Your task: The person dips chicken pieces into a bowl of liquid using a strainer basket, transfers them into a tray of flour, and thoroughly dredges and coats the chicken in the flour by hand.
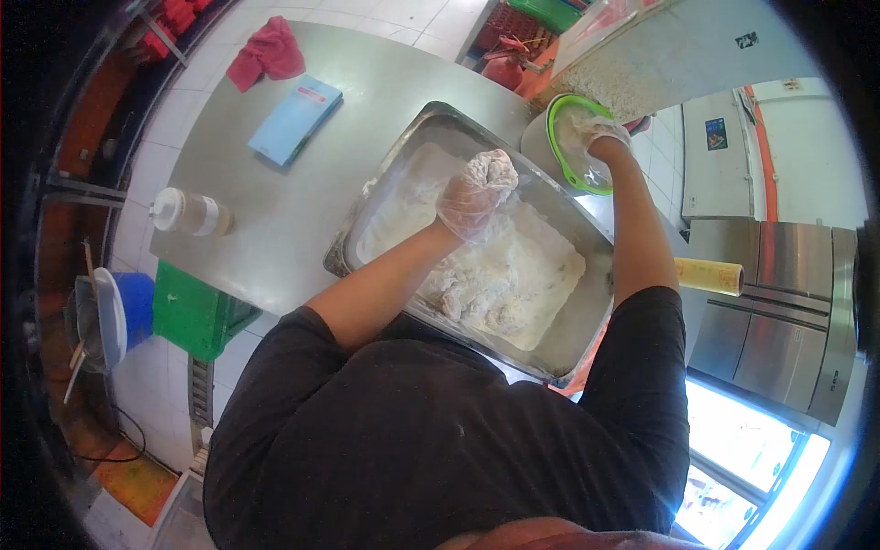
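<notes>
Powder (545,243) in tray (433,121) beneath left hand (472,197)

Dark short-sleeved shirt (440,440) — clear-gloved hands (469,197)

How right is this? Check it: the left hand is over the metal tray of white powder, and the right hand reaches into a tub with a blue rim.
One thing is wrong: the rim of the tub is bright green, as the head view shows. The right hand does reach into it, and the left hand is over the metal tray of white powder.
</notes>
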